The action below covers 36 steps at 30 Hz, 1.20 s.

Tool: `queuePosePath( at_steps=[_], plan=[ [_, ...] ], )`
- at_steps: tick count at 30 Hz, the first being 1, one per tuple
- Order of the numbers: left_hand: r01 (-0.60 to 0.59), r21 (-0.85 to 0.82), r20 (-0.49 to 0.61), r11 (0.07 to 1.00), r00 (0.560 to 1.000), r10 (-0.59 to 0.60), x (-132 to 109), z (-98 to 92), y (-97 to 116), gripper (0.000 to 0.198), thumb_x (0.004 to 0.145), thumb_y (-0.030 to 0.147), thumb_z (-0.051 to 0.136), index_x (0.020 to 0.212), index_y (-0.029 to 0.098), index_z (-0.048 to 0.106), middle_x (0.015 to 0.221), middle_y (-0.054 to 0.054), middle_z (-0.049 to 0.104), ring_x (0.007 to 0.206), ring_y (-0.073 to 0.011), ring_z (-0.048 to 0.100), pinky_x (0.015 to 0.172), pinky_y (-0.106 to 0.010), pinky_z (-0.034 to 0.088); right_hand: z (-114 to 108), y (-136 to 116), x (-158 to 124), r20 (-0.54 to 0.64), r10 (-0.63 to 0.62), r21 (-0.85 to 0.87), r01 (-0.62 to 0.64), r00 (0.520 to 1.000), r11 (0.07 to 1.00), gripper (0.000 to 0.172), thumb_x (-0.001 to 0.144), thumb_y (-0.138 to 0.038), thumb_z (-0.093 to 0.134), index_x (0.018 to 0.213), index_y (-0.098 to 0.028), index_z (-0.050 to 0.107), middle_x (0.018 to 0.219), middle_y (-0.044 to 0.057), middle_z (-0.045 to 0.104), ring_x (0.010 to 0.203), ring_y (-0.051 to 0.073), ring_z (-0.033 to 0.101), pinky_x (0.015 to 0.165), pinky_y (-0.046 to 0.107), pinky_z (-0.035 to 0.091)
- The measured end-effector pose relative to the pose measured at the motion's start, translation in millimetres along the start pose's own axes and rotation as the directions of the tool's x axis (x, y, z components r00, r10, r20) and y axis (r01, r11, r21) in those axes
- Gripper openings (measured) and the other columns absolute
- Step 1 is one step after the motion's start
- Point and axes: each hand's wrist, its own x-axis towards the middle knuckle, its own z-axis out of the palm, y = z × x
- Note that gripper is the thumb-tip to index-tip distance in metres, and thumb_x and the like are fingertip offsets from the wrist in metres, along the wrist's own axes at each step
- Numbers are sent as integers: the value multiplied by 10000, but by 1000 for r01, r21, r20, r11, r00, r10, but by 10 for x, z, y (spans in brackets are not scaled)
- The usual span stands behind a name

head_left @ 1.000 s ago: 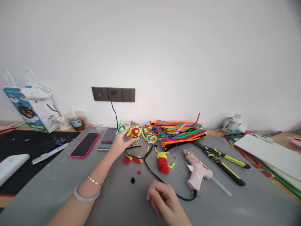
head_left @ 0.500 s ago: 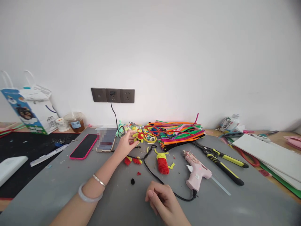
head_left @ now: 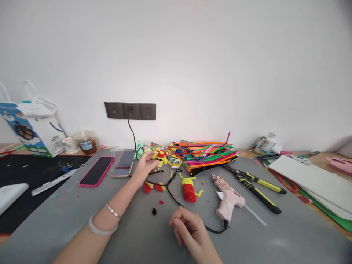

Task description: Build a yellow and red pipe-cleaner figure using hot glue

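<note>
My left hand (head_left: pixel 145 167) is stretched out over the far part of the grey mat (head_left: pixel 121 223), its fingers closed on a small yellow and red pipe-cleaner figure (head_left: pixel 160 156) with dark spots. Near the mat's front, my right hand (head_left: pixel 189 231) rests loosely curled, and no object shows in it. Beyond it lies a red and yellow pipe-cleaner body (head_left: pixel 189 190) with thin yellow limbs. Two small red and yellow pieces (head_left: pixel 154 187) lie below my left hand. A black pompom-like bit (head_left: pixel 154 211) sits between my hands.
A pink glue gun (head_left: pixel 228 198) with its black cord (head_left: pixel 176 198) lies right of centre, beside yellow-and-black pliers (head_left: pixel 255 187). Pipe cleaners (head_left: pixel 209 156) are heaped at the back. Two phones (head_left: pixel 96 171) lie left, near a lidded drink cup (head_left: pixel 85 142). White boards (head_left: pixel 310 183) lie right.
My left hand still holds the figure, which has turned and now shows more of its yellow and red front. My right hand stays curled in place. The view has shifted slightly.
</note>
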Motion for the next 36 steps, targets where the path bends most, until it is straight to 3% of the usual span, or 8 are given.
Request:
queuePosePath(
  at_steps=[4,7,11,16,24,28,33,36],
  plan=[
    [-10,-61,33,998,999,12,-25,54,29,457,675,343,817,1034,224,560,1071,-32,651,858,-144,627,771,-268,508,-71,-80,148,-275,-133,58,155,952,986,260,955,-475,576,973,-218,610,701,-9,585,502,118,485,451,234,363],
    [-20,-90,76,996,997,27,-58,94,61,442,674,324,831,1010,226,561,1063,-27,646,859,-142,618,764,-259,505,-221,-241,437,-429,-308,-202,242,849,949,136,947,-358,580,975,-232,624,809,36,652,643,173,590,550,278,461],
    [-26,-108,123,994,992,40,-83,112,94,425,691,317,831,1010,223,566,1089,-43,638,881,-153,621,766,-263,513,-365,-357,917,-341,-388,-610,112,856,784,190,810,-160,646,975,-235,703,984,86,752,1004,313,621,921,495,420],
    [-37,-112,137,993,989,53,-80,107,94,434,692,316,829,1033,221,578,1081,-50,635,910,-166,622,782,-267,510,-321,-276,1225,-351,-294,-565,49,889,824,179,726,-80,660,811,-221,731,913,87,799,950,333,658,956,552,363],
    [-45,-94,58,995,997,51,-62,69,90,424,682,289,831,1023,227,587,1029,-22,644,845,-143,611,773,-268,508,-452,-276,1153,-508,-223,-218,126,832,968,252,865,-400,619,848,-192,759,774,85,816,723,261,755,710,378,568],
    [-64,-87,-22,994,998,62,-44,38,89,409,678,292,822,1005,224,586,1050,-28,657,830,-142,621,775,-275,509,-558,-301,1117,-654,-216,-109,193,725,975,300,863,-450,649,874,-171,761,818,96,816,757,255,741,733,380,568],
    [-93,-105,-161,990,984,75,10,0,31,425,667,312,813,1002,216,570,1217,-84,649,1004,-188,662,889,-311,515,-711,-254,1122,-867,-229,-75,338,442,938,351,950,-528,499,893,-211,638,962,78,752,870,217,697,782,352,523],
    [-104,-135,-247,985,967,68,47,-29,2,467,702,347,786,1081,226,541,1184,-90,664,1030,-207,681,925,-355,519,-779,-199,1131,-907,-231,-93,366,352,926,379,983,-554,356,822,-248,510,982,55,683,878,200,672,770,336,500]
  ],
)
